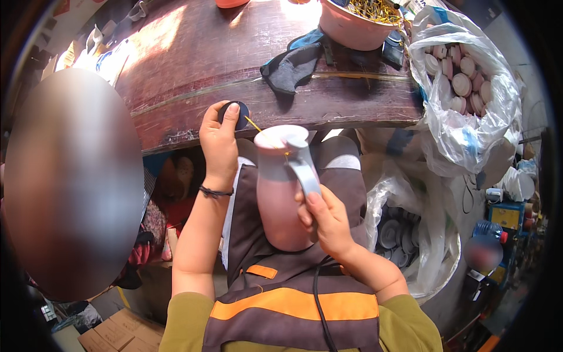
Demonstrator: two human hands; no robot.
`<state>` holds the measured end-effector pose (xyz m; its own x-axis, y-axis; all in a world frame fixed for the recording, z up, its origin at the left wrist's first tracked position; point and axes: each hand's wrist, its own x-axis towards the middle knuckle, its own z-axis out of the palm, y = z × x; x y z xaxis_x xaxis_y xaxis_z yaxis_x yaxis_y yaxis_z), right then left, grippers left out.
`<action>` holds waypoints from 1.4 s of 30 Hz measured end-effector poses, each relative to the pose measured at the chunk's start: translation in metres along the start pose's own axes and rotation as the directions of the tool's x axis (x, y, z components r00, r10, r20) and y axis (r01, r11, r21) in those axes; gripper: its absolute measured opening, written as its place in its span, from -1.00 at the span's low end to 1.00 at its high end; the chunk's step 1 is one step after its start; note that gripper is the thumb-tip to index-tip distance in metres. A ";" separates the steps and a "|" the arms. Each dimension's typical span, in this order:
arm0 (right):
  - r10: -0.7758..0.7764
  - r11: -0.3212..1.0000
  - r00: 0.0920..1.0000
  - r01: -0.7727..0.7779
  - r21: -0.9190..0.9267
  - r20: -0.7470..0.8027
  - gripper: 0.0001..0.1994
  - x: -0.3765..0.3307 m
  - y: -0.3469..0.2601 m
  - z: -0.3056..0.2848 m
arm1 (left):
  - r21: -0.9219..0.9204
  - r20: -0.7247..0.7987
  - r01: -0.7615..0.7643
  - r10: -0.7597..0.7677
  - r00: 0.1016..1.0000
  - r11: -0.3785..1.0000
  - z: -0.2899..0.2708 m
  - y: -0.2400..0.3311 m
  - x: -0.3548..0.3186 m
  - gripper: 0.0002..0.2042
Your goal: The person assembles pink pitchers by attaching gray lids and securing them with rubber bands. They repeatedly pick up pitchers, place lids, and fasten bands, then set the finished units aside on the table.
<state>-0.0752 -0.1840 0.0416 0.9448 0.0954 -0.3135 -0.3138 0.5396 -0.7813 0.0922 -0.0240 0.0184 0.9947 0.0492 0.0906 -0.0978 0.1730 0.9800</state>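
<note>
A pitcher (282, 202) with a pink body, a grey-blue upper band and a grey-blue handle stands upright over my lap. Its pale pink lid (280, 134) is on top. My right hand (329, 226) is closed around the lower part of the handle. Beyond the pitcher to the left, my raised left hand (217, 141) pinches a dark round tag (243, 116) between thumb and fingers. A yellow cord (253, 124) runs from the tag toward the lid and the top of the handle. How it is fastened there is too small to tell.
The dark red wooden table (199, 70) bears a grey-and-blue cloth (293, 67) and a pink basin (358, 29) full of yellow cords. Right of it, a clear plastic bag (434, 126) holds pink lids; a lower bag (437, 276) holds grey lids. Someone sits at left, blurred.
</note>
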 end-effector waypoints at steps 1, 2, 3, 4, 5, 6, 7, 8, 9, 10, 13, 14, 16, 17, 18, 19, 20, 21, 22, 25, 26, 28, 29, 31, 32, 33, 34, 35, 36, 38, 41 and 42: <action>0.047 0.998 0.999 -0.048 -0.031 -0.016 -0.77 -0.005 -0.008 0.000 | 0.066 -0.020 -0.035 0.036 0.999 0.997 -0.010 -0.005 0.004 -0.85; 0.013 1.000 0.999 -0.012 0.016 -0.041 -0.76 -0.007 -0.007 -0.004 | 0.238 0.014 -0.096 0.096 0.995 0.967 -0.004 0.009 -0.009 -0.85; -0.021 0.998 0.998 0.025 0.063 -0.066 -0.75 -0.008 -0.003 -0.008 | 0.285 0.096 -0.139 0.116 0.989 0.949 -0.001 0.024 -0.026 -0.89; -0.053 0.992 0.995 0.062 0.109 -0.090 -0.74 -0.007 0.000 -0.012 | 0.338 0.201 -0.265 0.205 0.958 0.903 -0.002 0.038 -0.046 -0.92; -0.096 0.987 0.988 0.110 0.116 -0.117 -0.71 -0.006 0.001 -0.017 | 0.463 0.420 -0.563 0.390 0.820 0.685 -0.010 0.046 -0.061 -0.86; -0.136 0.982 0.982 0.151 0.111 -0.129 -0.70 -0.008 -0.001 -0.018 | 0.446 0.664 -0.791 0.438 0.606 0.418 -0.011 0.067 -0.069 -0.83; -0.177 0.976 0.976 0.191 0.107 -0.130 -0.68 -0.009 -0.003 -0.019 | 0.471 0.701 -0.806 0.402 0.589 0.358 -0.012 0.075 -0.081 -0.82; -0.244 0.967 0.964 0.250 0.052 -0.108 -0.66 -0.011 -0.004 -0.018 | 0.537 0.691 -0.728 0.272 0.669 0.426 -0.018 0.076 -0.081 -0.82; -0.244 0.969 0.965 0.245 -0.001 -0.097 -0.66 -0.014 -0.008 -0.014 | 0.602 0.669 -0.638 0.133 0.732 0.480 -0.024 0.075 -0.082 -0.82; -0.248 0.968 0.965 0.244 -0.059 -0.085 -0.66 -0.016 -0.015 -0.006 | 0.637 0.576 -0.527 0.107 0.811 0.563 -0.023 0.075 -0.086 -0.83; -0.234 0.955 0.971 0.238 -0.177 0.048 -0.68 -0.019 -0.022 0.001 | 0.612 0.525 -0.317 -0.073 0.848 0.725 -0.016 0.100 -0.107 -0.79; -0.407 0.808 0.899 0.436 -0.396 0.159 -0.69 -0.014 -0.024 0.004 | 0.527 0.617 -0.231 -0.182 0.766 0.818 -0.013 0.104 -0.106 -0.73; -0.483 0.570 0.811 0.577 -0.585 0.330 -0.65 -0.014 -0.031 0.017 | 0.449 0.657 -0.134 -0.225 0.720 0.883 -0.003 0.101 -0.111 -0.71; -0.539 0.463 0.755 0.636 -0.617 0.374 -0.65 -0.012 -0.029 0.021 | 0.434 0.646 -0.117 -0.218 0.731 0.894 -0.002 0.094 -0.111 -0.71; -0.543 0.418 0.736 0.654 -0.630 0.404 -0.65 -0.012 -0.026 0.021 | 0.466 0.665 -0.152 -0.232 0.710 0.872 -0.004 0.091 -0.110 -0.74; -0.548 0.375 0.722 0.664 -0.647 0.422 -0.64 -0.014 -0.023 0.019 | 0.395 0.708 -0.334 -0.052 0.704 0.856 0.003 0.094 -0.110 -0.78; -0.549 0.327 0.694 0.692 -0.644 0.467 -0.64 -0.014 -0.023 0.019 | 0.387 0.745 -0.340 -0.074 0.663 0.857 0.000 0.091 -0.110 -0.79; -0.546 0.278 0.665 0.718 -0.638 0.510 -0.64 -0.014 -0.022 0.020 | 0.380 0.779 -0.345 -0.096 0.619 0.858 -0.005 0.085 -0.111 -0.80; -0.565 0.315 0.661 0.726 -0.611 0.494 -0.59 -0.015 -0.019 0.022 | 0.335 0.797 -0.415 -0.020 0.603 0.846 -0.005 0.084 -0.110 -0.80; -0.670 0.239 0.559 0.785 -0.571 0.489 -0.52 -0.012 -0.023 0.031 | 0.248 0.781 -0.573 0.189 0.595 0.781 -0.010 0.104 -0.097 -0.82; -0.678 0.206 0.544 0.786 -0.582 0.495 -0.46 -0.009 -0.030 0.029 | 0.322 0.733 -0.525 0.144 0.665 0.788 -0.014 0.113 -0.091 -0.83; -0.697 0.385 0.616 0.754 -0.533 0.368 -0.46 -0.004 -0.024 0.020 | 0.533 0.539 -0.330 -0.012 0.842 0.779 -0.022 0.135 -0.076 -0.80; -0.680 0.458 0.664 0.716 -0.526 0.312 -0.45 -0.003 -0.022 0.016 | 0.536 0.453 -0.331 0.067 0.889 0.777 -0.026 0.141 -0.065 -0.81; -0.612 0.557 0.758 0.615 -0.559 0.225 -0.46 -0.001 -0.014 0.004 | 0.484 0.257 -0.078 -0.056 0.965 0.872 -0.048 0.131 -0.033 -0.81; -0.567 0.625 0.803 0.564 -0.540 0.183 -0.47 -0.002 -0.010 -0.001 | 0.570 0.227 -0.098 -0.042 0.973 0.815 -0.065 0.124 -0.012 -0.79; -0.513 0.691 0.845 0.509 -0.514 0.149 -0.47 -0.003 -0.005 -0.006 | 0.511 0.192 -0.147 0.054 0.980 0.847 -0.084 0.106 0.008 -0.77; -0.476 0.734 0.874 0.458 -0.502 0.103 -0.47 -0.004 -0.001 -0.012 | 0.586 0.168 -0.168 0.084 0.982 0.792 -0.096 0.100 0.027 -0.76; -0.429 0.777 0.901 0.405 -0.482 0.066 -0.50 -0.006 0.002 -0.018 | 0.611 0.159 -0.172 0.092 0.983 0.773 -0.116 0.089 0.048 -0.74; -0.406 0.784 0.912 0.375 -0.494 0.048 -0.52 -0.005 0.005 -0.027 | 0.640 0.108 -0.149 0.104 0.989 0.754 -0.131 0.083 0.065 -0.74; -0.344 0.817 0.939 0.299 -0.492 -0.001 -0.57 0.000 0.015 -0.050 | 0.736 0.004 -0.127 0.184 0.983 0.665 -0.163 0.082 0.100 -0.74; -0.187 0.913 0.974 0.125 -0.387 -0.126 -0.66 0.010 0.024 -0.080 | 0.643 -0.360 0.019 0.279 0.890 0.766 -0.201 0.073 0.142 -0.78; -0.127 0.929 0.979 0.060 -0.365 -0.160 -0.67 0.013 0.025 -0.087 | 0.556 -0.449 0.051 0.249 0.858 0.830 -0.210 0.068 0.146 -0.74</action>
<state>-0.0785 -0.2418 -0.0286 0.9494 -0.1090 -0.2945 -0.2690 0.2018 -0.9418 0.2236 0.2017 0.0615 0.8148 0.5268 0.2420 -0.0128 -0.4010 0.9160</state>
